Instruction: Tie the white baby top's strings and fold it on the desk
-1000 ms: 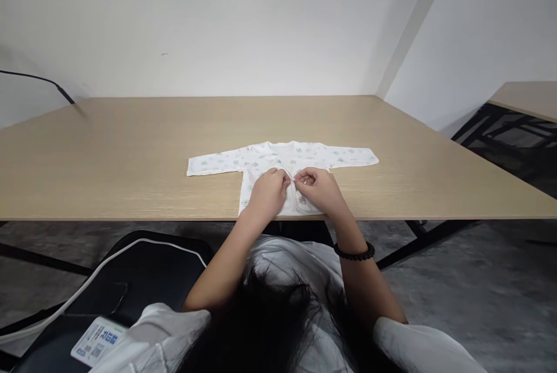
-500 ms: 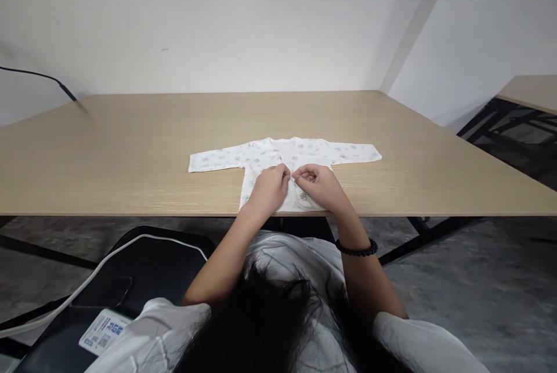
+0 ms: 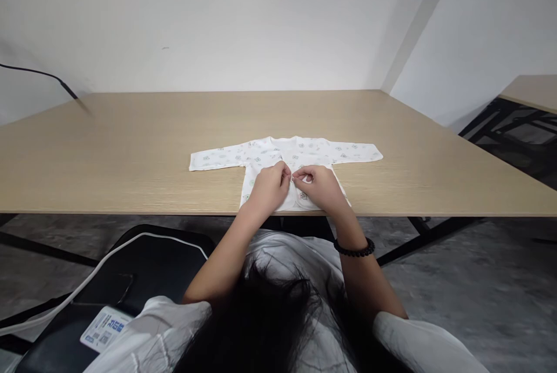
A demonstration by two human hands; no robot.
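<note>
A small white baby shirt (image 3: 285, 147) with a scattered print lies spread on the table (image 3: 130, 147), both long sleeves stretched out to the sides. Its hem reaches the near table edge. At the middle of the shirt's front, my left hand (image 3: 270, 184) pinches the cloth between thumb and fingers. Close beside it, my right hand (image 3: 321, 186) is also pinched on the front opening, a black beaded bracelet on that wrist. The fingertips of both hands almost meet. Whatever small fastening may be between them is too fine to make out.
A black chair (image 3: 161, 274) stands below the table at left, with a white cable (image 3: 100, 265) across it and a printed card (image 3: 105, 328) on it. A black cable (image 3: 65, 87) hangs at the table's back left. Another table (image 3: 533, 91) stands at far right.
Both hands stay pinched at the shirt's front, with only slight shifts of fingers and right wrist. The shirt lies as before.
</note>
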